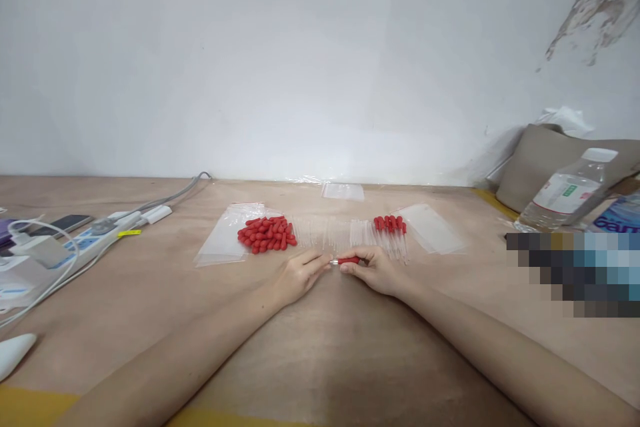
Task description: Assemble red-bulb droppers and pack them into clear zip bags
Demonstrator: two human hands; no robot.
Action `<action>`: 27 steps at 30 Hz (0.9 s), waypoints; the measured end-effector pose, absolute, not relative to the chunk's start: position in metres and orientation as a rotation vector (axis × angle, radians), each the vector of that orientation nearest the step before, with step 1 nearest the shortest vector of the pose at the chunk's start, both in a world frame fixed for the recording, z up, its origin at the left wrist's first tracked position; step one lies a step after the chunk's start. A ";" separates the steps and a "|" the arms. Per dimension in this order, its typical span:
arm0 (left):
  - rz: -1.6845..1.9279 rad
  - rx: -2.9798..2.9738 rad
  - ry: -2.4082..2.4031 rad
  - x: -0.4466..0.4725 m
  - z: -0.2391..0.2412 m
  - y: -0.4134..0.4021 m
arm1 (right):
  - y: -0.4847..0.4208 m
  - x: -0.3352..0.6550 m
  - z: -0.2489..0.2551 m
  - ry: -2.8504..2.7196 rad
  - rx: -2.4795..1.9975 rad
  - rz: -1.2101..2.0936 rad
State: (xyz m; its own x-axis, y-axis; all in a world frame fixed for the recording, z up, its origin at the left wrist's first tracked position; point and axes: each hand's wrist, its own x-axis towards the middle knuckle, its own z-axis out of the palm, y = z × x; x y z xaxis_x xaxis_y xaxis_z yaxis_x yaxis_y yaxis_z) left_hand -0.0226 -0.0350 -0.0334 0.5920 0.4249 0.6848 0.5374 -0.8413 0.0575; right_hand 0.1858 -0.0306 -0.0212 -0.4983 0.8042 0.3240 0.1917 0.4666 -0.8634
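Observation:
In the middle of the table my right hand (371, 267) pinches a red rubber dropper bulb (349, 260). My left hand (301, 273) is closed on a thin clear dropper tube (335, 261), whose end meets the bulb's mouth. How far the tube goes into the bulb is too small to tell. Beyond my left hand lies a heap of loose red bulbs (266, 235) on clear plastic bags (220, 237). A row of clear tubes (325, 232) lies just beyond both hands. Several droppers with red bulbs fitted (391, 225) lie side by side past my right hand.
More clear bags (434, 228) lie at the right, and a small one (343, 191) by the wall. A power strip (90, 240) with cables, a phone (70, 223) and a white object (15, 355) are on the left. A water bottle (565, 193) stands tilted at the right.

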 end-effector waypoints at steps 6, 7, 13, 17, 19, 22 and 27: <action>-1.160 -2.578 -1.158 -0.026 -0.018 -0.039 | -0.010 0.201 -0.004 -1.535 -0.948 1.032; -1.165 -2.536 -1.228 -0.028 -0.016 -0.040 | -0.004 0.209 0.001 -1.473 -0.952 1.044; -1.037 -2.351 -1.487 -0.028 -0.013 -0.031 | 0.036 0.279 0.032 -1.324 -1.116 0.886; -0.817 -2.293 -1.671 -0.016 -0.007 -0.012 | 0.060 0.316 0.024 -1.506 -1.639 0.535; -0.723 -2.236 -1.763 -0.007 -0.003 0.000 | 0.066 0.323 0.013 -1.661 -1.849 0.405; -0.592 -2.151 -1.850 0.009 0.002 0.017 | 0.070 0.323 -0.002 -1.825 -1.969 0.299; -0.325 -2.101 -2.033 0.025 0.003 0.031 | 0.066 0.314 -0.001 -1.828 -1.996 0.168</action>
State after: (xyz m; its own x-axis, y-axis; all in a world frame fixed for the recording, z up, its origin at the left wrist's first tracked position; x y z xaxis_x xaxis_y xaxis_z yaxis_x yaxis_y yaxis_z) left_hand 0.0245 0.0306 0.0025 0.0298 0.9555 0.2934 0.9994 -0.0340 0.0094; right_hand 0.3138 0.0659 -0.0011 0.1250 0.9731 0.1935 0.9215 -0.0416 -0.3861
